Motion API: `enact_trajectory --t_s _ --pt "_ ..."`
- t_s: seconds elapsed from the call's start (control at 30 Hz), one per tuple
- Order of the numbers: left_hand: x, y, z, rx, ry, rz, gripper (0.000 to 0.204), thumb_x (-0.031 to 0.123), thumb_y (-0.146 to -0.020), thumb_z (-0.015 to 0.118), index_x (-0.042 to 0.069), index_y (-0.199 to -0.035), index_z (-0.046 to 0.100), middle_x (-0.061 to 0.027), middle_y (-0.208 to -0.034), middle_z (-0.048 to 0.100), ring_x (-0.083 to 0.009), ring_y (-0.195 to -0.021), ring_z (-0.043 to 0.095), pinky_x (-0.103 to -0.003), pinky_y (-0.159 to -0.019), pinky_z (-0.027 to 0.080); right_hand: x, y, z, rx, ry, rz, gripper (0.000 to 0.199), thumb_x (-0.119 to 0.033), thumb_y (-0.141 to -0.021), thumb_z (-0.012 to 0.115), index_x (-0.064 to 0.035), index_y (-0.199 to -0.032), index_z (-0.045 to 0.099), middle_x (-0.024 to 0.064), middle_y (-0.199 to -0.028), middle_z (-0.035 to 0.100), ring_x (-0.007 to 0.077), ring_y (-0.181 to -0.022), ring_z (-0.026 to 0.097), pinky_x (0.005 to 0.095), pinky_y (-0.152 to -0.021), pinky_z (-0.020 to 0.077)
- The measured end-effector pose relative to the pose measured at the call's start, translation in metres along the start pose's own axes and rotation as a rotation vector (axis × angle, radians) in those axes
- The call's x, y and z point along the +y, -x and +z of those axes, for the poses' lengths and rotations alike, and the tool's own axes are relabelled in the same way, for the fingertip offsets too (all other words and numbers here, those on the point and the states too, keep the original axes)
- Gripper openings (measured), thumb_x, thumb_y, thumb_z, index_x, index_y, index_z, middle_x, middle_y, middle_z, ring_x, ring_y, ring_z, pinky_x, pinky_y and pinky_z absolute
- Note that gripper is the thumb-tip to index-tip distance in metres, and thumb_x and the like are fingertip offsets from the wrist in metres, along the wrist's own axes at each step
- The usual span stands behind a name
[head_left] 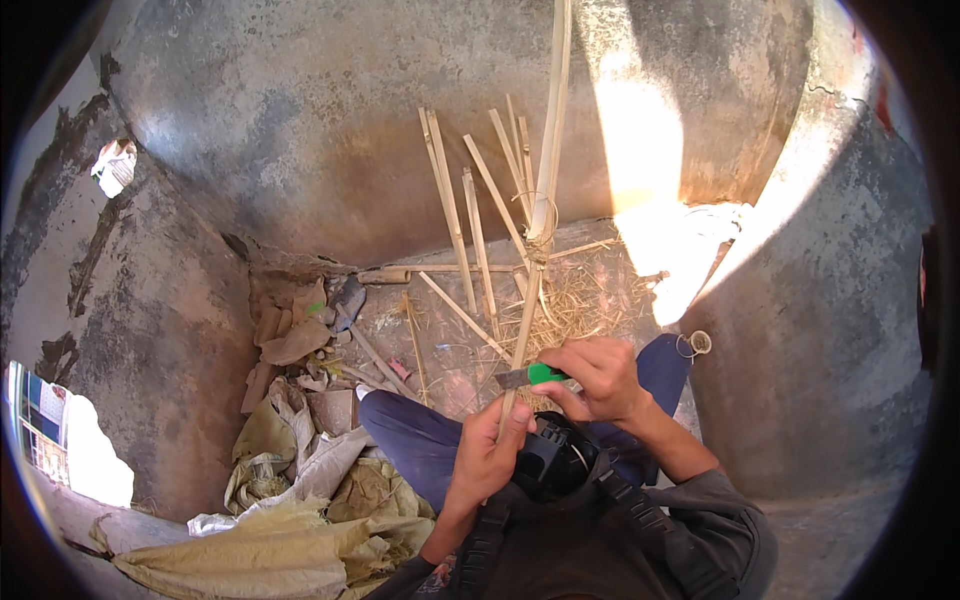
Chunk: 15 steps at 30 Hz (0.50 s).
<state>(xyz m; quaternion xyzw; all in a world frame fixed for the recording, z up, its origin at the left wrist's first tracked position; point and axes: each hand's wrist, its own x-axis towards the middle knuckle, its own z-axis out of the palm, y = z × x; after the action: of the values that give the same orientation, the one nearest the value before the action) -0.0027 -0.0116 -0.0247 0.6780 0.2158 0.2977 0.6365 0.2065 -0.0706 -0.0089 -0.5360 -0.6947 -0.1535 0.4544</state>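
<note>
Your left hand [482, 458] pinched a pale bamboo strip [527, 325]; your right hand [603, 380] closed around a green-handled knife [541, 374]. The strip's length ran forward, leaning slightly right.

Dusty floor [450, 350], pale straw-like shavings [590, 305] scattered on it, thin stick [385, 277] lying along the wall's foot [330, 235], broken pieces [297, 343] heaped at left, crumpled sacks [270, 550] near them.

We note crumpled sacks [270, 548] at lower left, rubble [295, 343] heaped just beyond, and stained walls [300, 130], the far one partly sunlit.
</note>
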Motion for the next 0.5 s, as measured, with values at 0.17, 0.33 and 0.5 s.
enact_trajectory --t_s 0.17,0.33,0.5 --pt "0.003 0.002 -0.002 0.010 -0.077 -0.031 0.041 0.032 -0.116 0.055 0.003 -0.089 0.065 0.0029 -0.063 0.051 -0.0053 -0.060 0.046 -0.027 -0.055 0.036 0.008 -0.007 -0.005 0.043 0.087 -0.027 0.033 -0.037 -0.089 0.086 -0.0073 -0.099 0.076 0.0050 -0.073 0.070 0.0244 -0.058 0.067 0.0351 -0.053 0.0501" --pt "0.004 0.001 -0.004 0.021 -0.115 -0.059 0.042 0.031 -0.116 0.055 0.002 -0.088 0.065 0.0016 -0.061 0.051 -0.0058 -0.058 0.045 -0.028 -0.053 0.035 0.017 -0.017 -0.009 0.046 0.119 -0.044 0.034 -0.038 -0.087 0.086 -0.0074 -0.097 0.077 0.0056 -0.073 0.070 0.0244 -0.059 0.067 0.0347 -0.053 0.0496" --pt "0.003 0.002 -0.005 0.034 -0.138 -0.078 0.041 0.030 -0.116 0.055 0.002 -0.088 0.065 0.0013 -0.061 0.051 -0.0057 -0.057 0.046 -0.028 -0.053 0.035 0.024 -0.028 -0.012 0.080 0.159 -0.032 0.029 -0.040 -0.093 0.081 -0.0122 -0.093 0.077 0.0036 -0.073 0.069 0.0212 -0.059 0.067 0.0342 -0.053 0.0496"
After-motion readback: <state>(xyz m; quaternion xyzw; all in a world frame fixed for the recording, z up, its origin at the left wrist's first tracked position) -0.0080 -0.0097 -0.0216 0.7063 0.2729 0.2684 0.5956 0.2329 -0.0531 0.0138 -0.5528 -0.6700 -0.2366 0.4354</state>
